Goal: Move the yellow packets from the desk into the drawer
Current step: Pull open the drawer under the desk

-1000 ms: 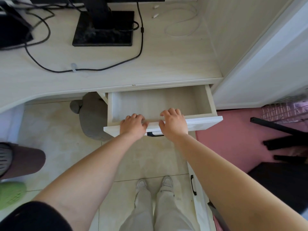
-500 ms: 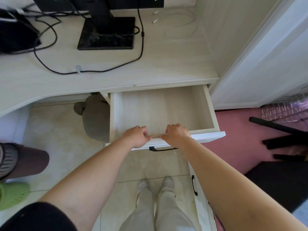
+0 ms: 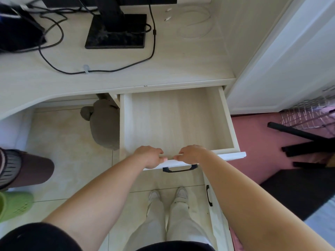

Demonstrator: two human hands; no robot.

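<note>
Left hand (image 3: pixel 149 156): on the top edge of the drawer's white front panel, left of the handle, knuckles up.
Left fingers (image 3: pixel 157 151): curled together over that edge and clamped on the panel, tips hidden inside the drawer.
Right hand (image 3: pixel 192 153): on the same edge, just beside the left hand; the two thumbs are near each other and not quite touching.
Right fingers (image 3: pixel 184 150): curled together over the edge and clamped on the panel.
Pale wood drawer (image 3: pixel 172 120): stands open under the right end of the surface, its bare wooden bottom showing from the back wall to the front.
Black drawer handle (image 3: pixel 179 169): on the front panel, below and between the two hands, touched by neither.
Yellow packets: cannot be made out in this view.
Pale wood surface (image 3: pixel 181 66): runs across the top of the view, with its front edge over the back of the drawer.
Black square monitor base (image 3: pixel 116 37): sits on the surface, behind and to the left of the drawer.
Black cable (image 3: pixel 108 71): loops across the surface in front of the base.
Thin white cable (image 3: pixel 197 24): coiled at the far right of the surface.
Grey soft toy (image 3: pixel 105 127): on the tiled floor under the surface, just beside the drawer's left wall.
Green perforated clog (image 3: pixel 14 205): on the floor at the far left.
Pale shoes (image 3: pixel 181 193): side by side on the tiles, below the drawer front.
</note>
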